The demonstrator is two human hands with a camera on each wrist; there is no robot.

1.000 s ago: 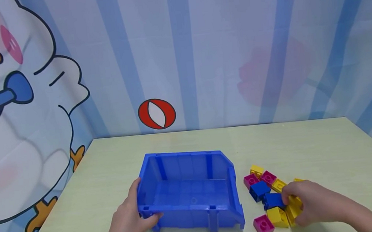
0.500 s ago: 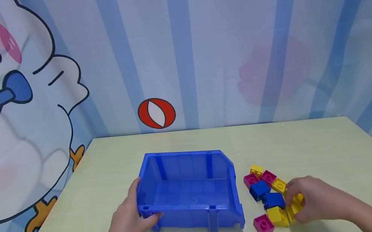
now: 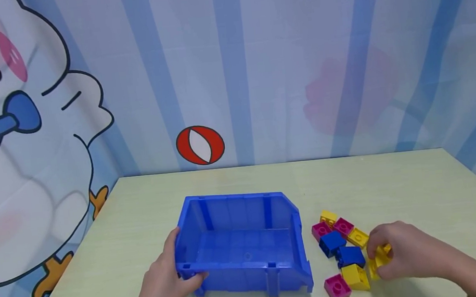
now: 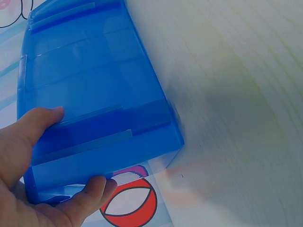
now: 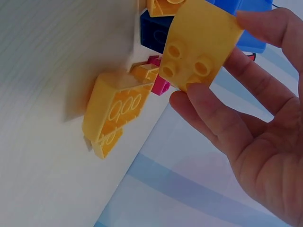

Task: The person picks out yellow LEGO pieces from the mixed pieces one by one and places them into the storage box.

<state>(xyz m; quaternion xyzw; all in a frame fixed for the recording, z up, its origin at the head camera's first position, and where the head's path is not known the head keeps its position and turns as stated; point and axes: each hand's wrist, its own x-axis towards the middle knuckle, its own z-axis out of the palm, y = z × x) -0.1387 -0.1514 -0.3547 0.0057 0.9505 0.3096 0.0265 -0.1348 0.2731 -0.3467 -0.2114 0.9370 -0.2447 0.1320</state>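
Note:
A blue plastic bin (image 3: 243,278) stands on the table, its inside bare. My left hand (image 3: 162,280) grips its left end, thumb on the near wall; the left wrist view shows the thumb and fingers (image 4: 97,189) on either side of that end. My right hand (image 3: 414,251) pinches a yellow building block (image 5: 201,35) between thumb and fingers, studs showing in the right wrist view. Just left of it sit a sloped yellow block (image 3: 355,277) and a blue block (image 3: 350,256). Another yellow block (image 5: 113,106) lies on its side, hollow underside showing.
More blocks lie right of the bin: a pink block (image 3: 337,288) nearest me, a second blue block (image 3: 332,243), and pink and small yellow ones behind. The pale table (image 3: 376,182) ends at a printed cloth backdrop (image 3: 277,67).
My right hand has shifted slightly right with the yellow block, opening a gap beside the sloped yellow block. My left hand and the bin have stayed put.

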